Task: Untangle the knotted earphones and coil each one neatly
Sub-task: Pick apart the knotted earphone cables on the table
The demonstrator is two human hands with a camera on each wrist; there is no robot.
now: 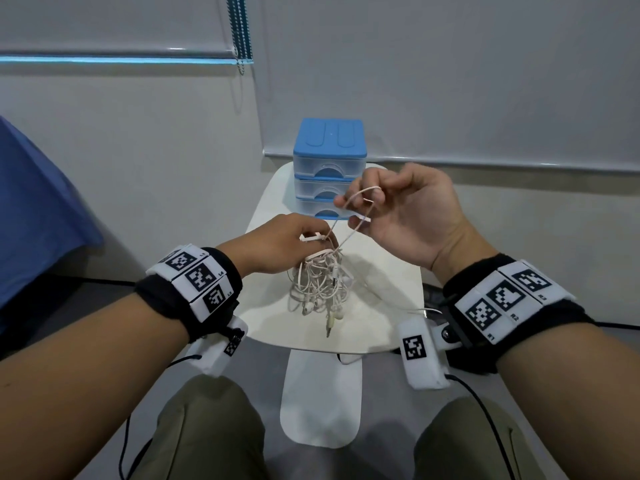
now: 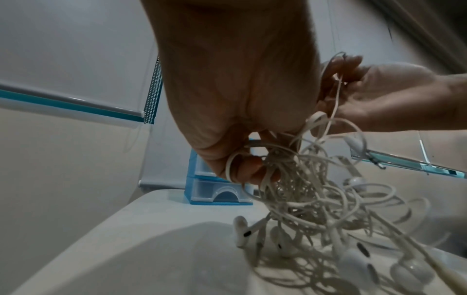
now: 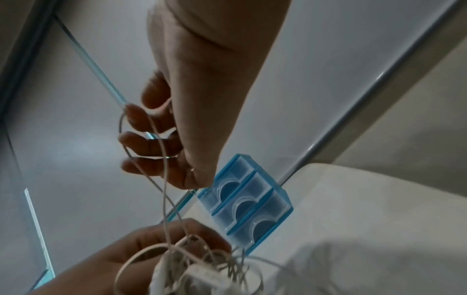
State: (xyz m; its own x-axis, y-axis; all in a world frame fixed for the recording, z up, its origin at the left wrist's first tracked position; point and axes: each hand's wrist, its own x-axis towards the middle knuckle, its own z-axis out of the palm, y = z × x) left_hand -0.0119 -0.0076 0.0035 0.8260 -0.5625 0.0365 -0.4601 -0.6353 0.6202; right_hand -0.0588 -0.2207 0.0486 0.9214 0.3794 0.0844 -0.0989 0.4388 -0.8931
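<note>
A tangled bundle of white earphones point(image 1: 320, 285) hangs from my left hand point(image 1: 291, 242), which grips its top just above the white table point(image 1: 381, 271). Earbuds and plugs dangle at the bottom of the tangled bundle point(image 2: 323, 215). My right hand point(image 1: 398, 209) is higher and to the right, its fingers curled round a loop of cable point(image 1: 356, 199) that runs down to the bundle. In the right wrist view the cable loop point(image 3: 161, 151) passes across the right hand's fingers point(image 3: 141, 139) and drops to the left hand point(image 3: 141, 251).
A small blue drawer unit point(image 1: 329, 168) with three clear drawers stands at the table's far end, just behind my hands. A wall with roller blinds is behind it. My knees are below the table's near edge, and a blue cloth point(image 1: 34, 209) lies at the left.
</note>
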